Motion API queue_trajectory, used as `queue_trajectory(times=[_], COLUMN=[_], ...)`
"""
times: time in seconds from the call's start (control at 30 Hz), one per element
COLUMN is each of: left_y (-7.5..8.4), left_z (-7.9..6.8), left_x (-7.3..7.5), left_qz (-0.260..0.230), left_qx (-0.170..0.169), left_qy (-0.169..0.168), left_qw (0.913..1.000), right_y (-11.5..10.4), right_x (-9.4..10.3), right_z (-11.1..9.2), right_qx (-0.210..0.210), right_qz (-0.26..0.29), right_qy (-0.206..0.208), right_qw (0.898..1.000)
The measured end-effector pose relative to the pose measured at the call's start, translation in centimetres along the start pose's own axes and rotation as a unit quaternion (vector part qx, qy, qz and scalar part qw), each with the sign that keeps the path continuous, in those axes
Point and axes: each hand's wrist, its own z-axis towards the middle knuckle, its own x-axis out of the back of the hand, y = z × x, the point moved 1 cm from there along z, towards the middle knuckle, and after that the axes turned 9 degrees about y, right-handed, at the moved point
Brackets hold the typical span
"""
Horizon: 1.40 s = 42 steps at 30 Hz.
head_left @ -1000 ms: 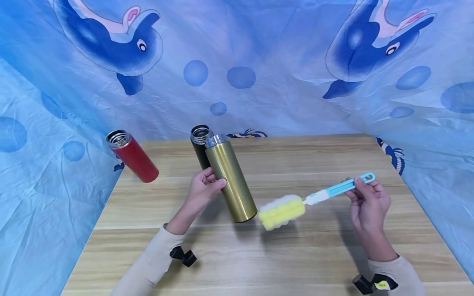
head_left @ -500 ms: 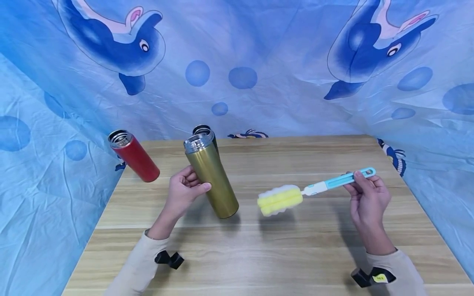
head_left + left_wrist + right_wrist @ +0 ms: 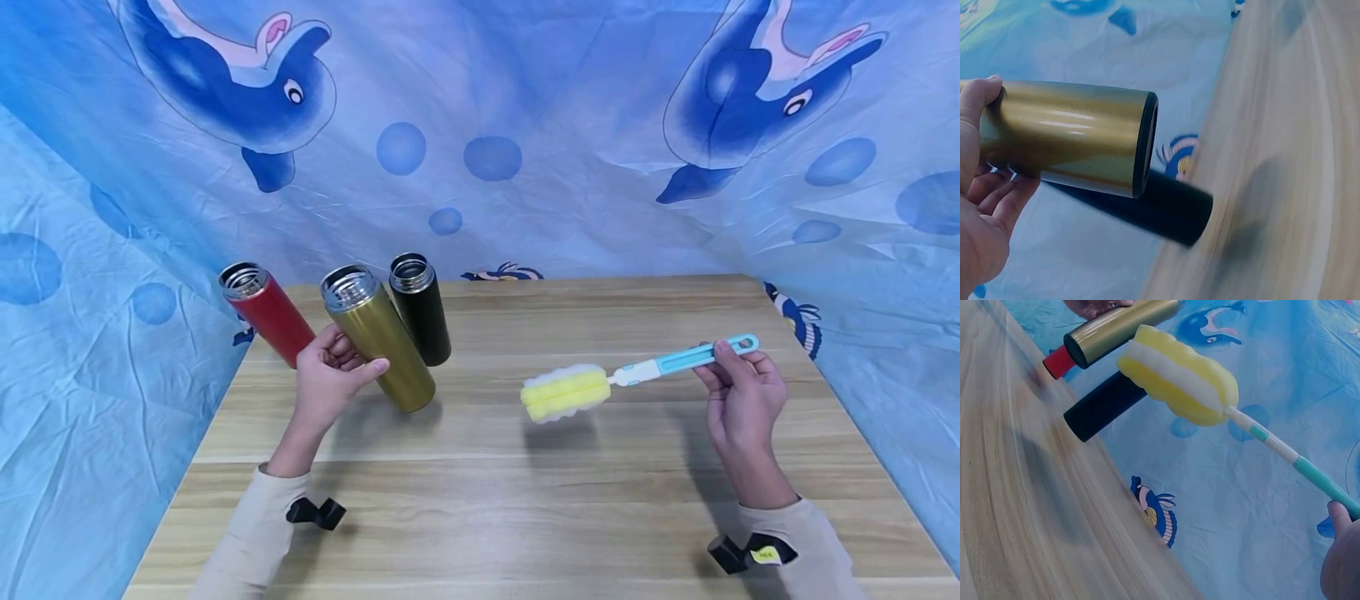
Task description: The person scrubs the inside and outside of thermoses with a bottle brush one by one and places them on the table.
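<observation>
My left hand grips a gold thermos flask round its middle. The flask has no lid, its steel mouth up, and in the left wrist view its dark base hangs above the table. My right hand pinches the turquoise handle of a bottle brush. That brush has a yellow and white sponge head, which points left over the table. Just behind the gold flask stands a black thermos flask, open at the top. A red thermos flask stands at the left, its lower part close behind my left hand.
A light wood-grain table lies under both hands. Blue cloth with whale pictures hangs along the back and both sides. Each sleeve carries a small black camera mount.
My left hand has moved left with the gold flask, which uncovers the black flask and comes near the red one. The brush head has risen slightly; my right hand has hardly moved.
</observation>
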Motion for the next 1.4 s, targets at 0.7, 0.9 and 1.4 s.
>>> queue_trajectory(times=[0.7,0.9,1.4], left_y=[-5.1,-6.1,-7.7], left_z=[4.6,5.3,5.7], left_x=[3.2,3.4,3.8], left_qz=[0.094,0.074,0.089], left_qx=[0.02,0.026,0.056], left_qy=[0.094,0.093,0.096], left_qw=[0.9909,0.9926,0.9898], right_y=[0.1,0.3,0.3], right_x=[0.9,1.2,1.4], right_z=[0.2,0.5,0.4], right_qx=[-0.01,0.002,0.001], right_qz=[0.003,0.009,0.004], right_qy=[0.006,0.001,0.002], right_qw=[1.0,1.0,1.0])
